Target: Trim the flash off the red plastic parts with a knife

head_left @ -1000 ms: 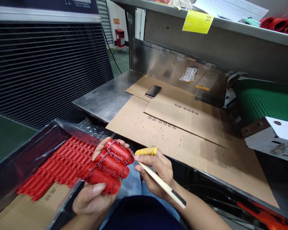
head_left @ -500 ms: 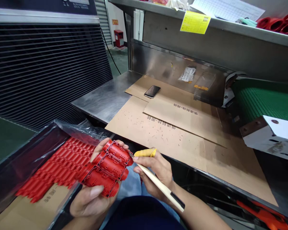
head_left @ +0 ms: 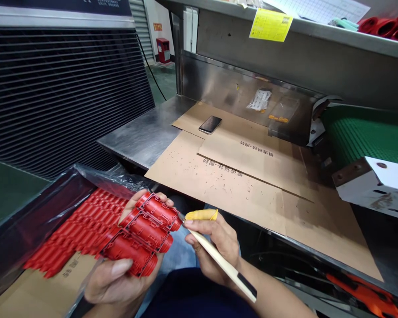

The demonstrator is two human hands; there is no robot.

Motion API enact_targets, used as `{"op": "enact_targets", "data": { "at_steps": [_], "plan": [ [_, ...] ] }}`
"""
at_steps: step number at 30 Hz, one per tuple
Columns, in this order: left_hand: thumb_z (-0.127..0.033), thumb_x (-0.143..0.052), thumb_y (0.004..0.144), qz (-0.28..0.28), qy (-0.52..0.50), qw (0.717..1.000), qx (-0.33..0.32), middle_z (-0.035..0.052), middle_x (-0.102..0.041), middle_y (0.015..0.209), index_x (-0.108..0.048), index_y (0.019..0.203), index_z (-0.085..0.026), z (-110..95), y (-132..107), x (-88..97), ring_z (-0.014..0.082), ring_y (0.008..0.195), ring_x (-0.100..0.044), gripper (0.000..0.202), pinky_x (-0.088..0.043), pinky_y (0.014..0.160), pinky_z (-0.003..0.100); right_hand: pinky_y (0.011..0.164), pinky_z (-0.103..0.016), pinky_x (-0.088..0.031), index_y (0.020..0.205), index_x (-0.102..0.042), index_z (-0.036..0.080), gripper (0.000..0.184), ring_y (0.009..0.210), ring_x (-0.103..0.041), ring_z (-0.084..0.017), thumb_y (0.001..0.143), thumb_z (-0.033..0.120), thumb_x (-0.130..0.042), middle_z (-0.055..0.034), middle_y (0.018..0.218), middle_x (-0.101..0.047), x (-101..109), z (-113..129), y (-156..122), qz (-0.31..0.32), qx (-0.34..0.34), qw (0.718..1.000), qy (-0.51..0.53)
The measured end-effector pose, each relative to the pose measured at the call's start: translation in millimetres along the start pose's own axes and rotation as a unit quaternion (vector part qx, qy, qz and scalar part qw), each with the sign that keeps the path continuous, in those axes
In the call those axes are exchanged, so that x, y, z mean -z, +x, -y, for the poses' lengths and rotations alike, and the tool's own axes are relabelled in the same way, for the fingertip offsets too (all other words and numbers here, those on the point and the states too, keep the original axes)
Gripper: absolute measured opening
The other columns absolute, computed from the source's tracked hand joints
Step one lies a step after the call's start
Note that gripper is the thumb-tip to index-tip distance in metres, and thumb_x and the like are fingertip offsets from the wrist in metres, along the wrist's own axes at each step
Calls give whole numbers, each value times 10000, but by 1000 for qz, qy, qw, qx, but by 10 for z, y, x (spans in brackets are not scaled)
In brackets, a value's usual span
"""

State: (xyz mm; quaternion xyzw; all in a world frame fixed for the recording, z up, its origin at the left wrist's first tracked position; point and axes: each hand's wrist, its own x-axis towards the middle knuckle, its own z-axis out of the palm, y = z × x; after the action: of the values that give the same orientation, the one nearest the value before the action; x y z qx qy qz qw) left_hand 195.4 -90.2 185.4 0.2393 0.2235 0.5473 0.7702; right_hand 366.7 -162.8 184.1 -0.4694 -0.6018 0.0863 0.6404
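in front of the steel bench, the left hand cradles a red moulded triple-cylinder part, its long axes running rightward to the right hand, clamped on a pale-handled knife whose tip meets the part's end

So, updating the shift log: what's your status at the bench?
Left hand cradling three-barrel red moulded part, right hand holding pale-handled knife, tip at the part. Stacked red parts beside left hand.
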Motion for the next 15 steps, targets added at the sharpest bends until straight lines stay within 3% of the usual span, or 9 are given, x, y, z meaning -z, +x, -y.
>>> {"op": "enact_targets", "data": {
  "at_steps": [8, 15],
  "plan": [
    [-386, -749, 697, -4, 41, 999, -20, 196, -684, 1530, -622, 1570, -177, -26, -25, -43, 519, 1505, -567, 906, -361, 1342, 678, 903, -369, -709, 1320, -727, 184, 279, 1055, -801, -254, 1045, 143, -717, -138, 1133, -826, 4, 33, -11, -5, -5, 1000, 1],
    [-380, -722, 729, -9, 29, 999, -32, 169, -700, 1505, -611, 1573, -211, -39, -35, -48, 496, 1505, -574, 868, -351, 1348, 690, 875, -359, -705, 1289, -742, 194, 250, 1028, -803, -247, 1041, 164, -736, -128, 1131, -831, 14, 50, -24, -6, -22, 1000, 11]
  ]
}}
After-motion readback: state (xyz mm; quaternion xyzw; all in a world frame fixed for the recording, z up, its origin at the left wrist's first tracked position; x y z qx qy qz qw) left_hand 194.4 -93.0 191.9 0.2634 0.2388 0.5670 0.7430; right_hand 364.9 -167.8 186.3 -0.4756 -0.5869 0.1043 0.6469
